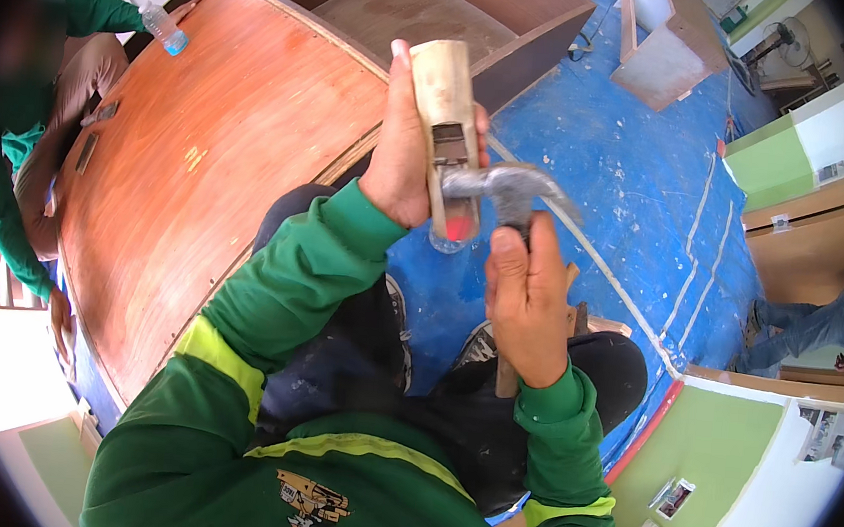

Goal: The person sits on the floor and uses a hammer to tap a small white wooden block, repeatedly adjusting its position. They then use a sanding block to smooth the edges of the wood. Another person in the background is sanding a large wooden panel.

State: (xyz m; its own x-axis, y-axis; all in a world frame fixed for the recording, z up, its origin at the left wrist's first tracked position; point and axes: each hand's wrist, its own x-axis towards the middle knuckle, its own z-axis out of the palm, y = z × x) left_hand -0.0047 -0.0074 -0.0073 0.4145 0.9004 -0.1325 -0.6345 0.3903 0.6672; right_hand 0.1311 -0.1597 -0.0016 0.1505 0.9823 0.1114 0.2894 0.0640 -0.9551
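Note:
My left hand (401, 156) is wrapped round a wooden hand plane (444, 83), holding it up in front of me with its slot and metal iron facing me. A claw hammer (517, 190) is gripped in my right hand (526, 308), fingers closed on the handle just below the head. The hammer's striking face is against or just over the lower end of the plane; I cannot tell whether they touch. Behind that end shows part of a clear plastic bottle or cup (446, 243) with something red by it. My legs are bent beneath my arms.
To the left lies a large reddish-brown wooden panel (224, 116), with a water bottle (164, 30) and small tools on it. A co-worker (11, 147) sits at its far-left edge. An open cabinet box (520, 66) stands ahead. Blue sheeting (612, 160) covers the floor; another person's legs (808, 322) are at right.

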